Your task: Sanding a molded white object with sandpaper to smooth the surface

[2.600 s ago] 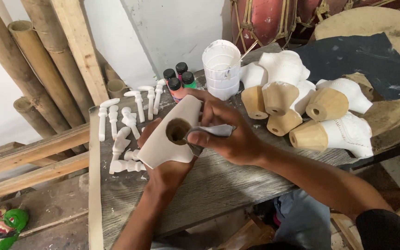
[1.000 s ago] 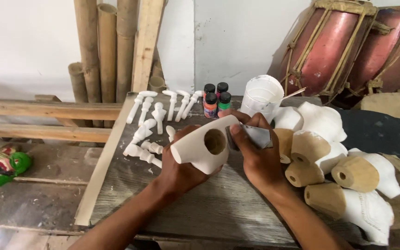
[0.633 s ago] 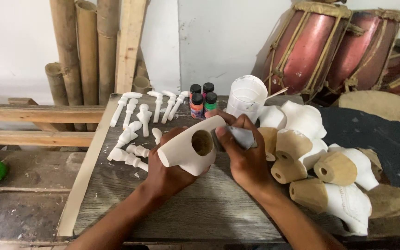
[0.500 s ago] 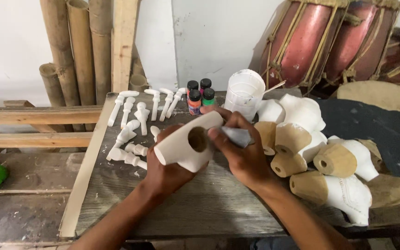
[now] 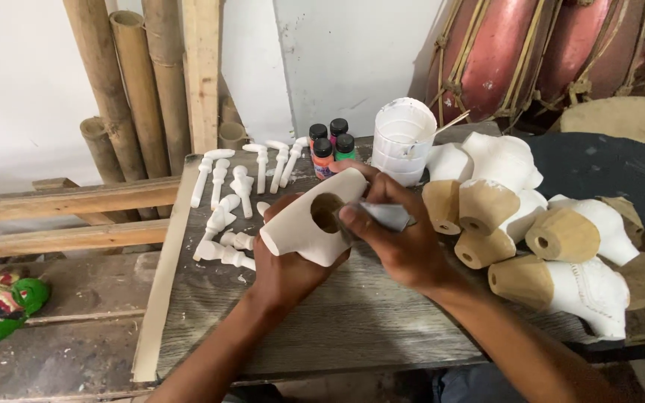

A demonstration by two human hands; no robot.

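Left hand (image 5: 289, 269) fingers clasp white carved piece (image 5: 311, 220) — right hand (image 5: 401, 242) fingers pinch grey sandpaper (image 5: 386, 215) against it.

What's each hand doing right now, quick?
Left hand: closed around the white carved piece, holding it off the table.
Right hand: closed on a small grey pad, pressed against that piece.

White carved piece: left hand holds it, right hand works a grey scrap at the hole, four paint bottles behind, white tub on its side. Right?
Not quite. The head view shows the white tub upright, not tipped. The rest holds: left hand, right hand, white carved piece, grey scrap, four paint bottles.
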